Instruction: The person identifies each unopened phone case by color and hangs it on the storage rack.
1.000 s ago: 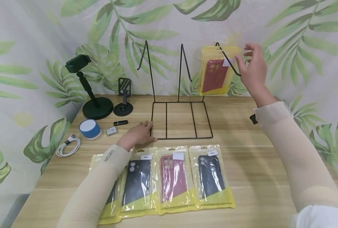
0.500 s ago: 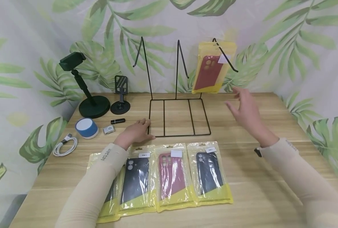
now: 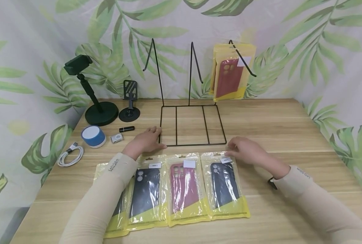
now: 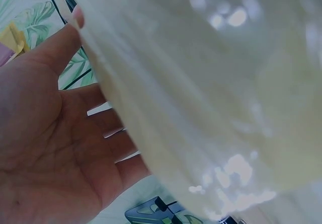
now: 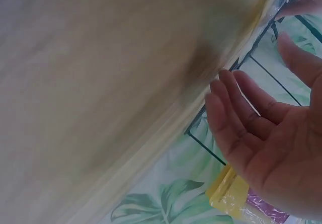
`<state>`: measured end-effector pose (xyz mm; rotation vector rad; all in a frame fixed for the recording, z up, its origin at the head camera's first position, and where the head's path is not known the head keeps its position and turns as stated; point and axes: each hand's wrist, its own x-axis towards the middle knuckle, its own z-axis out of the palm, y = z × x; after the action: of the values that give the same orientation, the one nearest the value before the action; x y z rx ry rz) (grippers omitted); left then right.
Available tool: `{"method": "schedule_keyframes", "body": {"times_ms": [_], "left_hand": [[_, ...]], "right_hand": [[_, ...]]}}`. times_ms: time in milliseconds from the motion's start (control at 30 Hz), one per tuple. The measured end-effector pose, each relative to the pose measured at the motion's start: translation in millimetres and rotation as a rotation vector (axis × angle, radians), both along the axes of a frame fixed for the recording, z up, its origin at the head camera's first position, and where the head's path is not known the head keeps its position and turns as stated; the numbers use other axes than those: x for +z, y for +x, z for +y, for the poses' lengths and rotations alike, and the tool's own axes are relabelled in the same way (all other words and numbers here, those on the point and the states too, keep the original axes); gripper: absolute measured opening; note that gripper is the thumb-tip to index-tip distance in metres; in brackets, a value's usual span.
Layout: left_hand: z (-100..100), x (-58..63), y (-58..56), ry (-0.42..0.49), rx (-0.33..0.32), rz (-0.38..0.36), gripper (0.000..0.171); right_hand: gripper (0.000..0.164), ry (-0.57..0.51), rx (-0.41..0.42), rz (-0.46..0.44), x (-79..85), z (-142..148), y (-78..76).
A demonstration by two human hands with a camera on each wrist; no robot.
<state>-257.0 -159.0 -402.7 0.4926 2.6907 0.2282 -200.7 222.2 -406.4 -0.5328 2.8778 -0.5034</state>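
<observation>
A black wire display rack [image 3: 196,144] stands on the table, and my left hand [image 3: 145,139] rests at the left side of its base. In the left wrist view the fingers of the left hand [image 4: 55,148] look fairly straight. My right hand [image 3: 245,149] is at the top right corner of a bagged dark phone case [image 3: 225,186], thumb near its label. Its fingers [image 5: 221,118] bend loosely in the right wrist view, with the thumb apart. Bagged red phone cases [image 3: 229,78] hang on the rack's right hook.
Left of the dark case lie a bagged pink phone case [image 3: 185,189], another dark one [image 3: 145,193] and a partly covered bag [image 3: 115,230]. A green stand [image 3: 100,113], small phone stand [image 3: 129,113], blue speaker [image 3: 93,137], music player [image 3: 117,138], black stick [image 3: 126,129] and white cable [image 3: 70,157] are at left.
My right hand has come down from beside the hanging red cases to the rightmost bag on the table. The hanging bags have swung slightly. The left hand has stayed at the rack.
</observation>
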Motion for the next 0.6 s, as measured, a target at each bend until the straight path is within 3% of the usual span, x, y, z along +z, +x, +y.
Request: {"method": "schedule_keyframes", "body": {"times_ms": [333, 600], "left_hand": [[0.1, -0.1, 0.0, 0.000, 0.001, -0.007, 0.086], [1.0, 1.1, 0.8, -0.004, 0.004, -0.011, 0.087]], "right_hand": [[0.031, 0.030, 0.039, -0.073, 0.4, -4.6, 2.0], [0.014, 0.055, 0.054, -0.038, 1.9, -5.8, 7.3]]}}
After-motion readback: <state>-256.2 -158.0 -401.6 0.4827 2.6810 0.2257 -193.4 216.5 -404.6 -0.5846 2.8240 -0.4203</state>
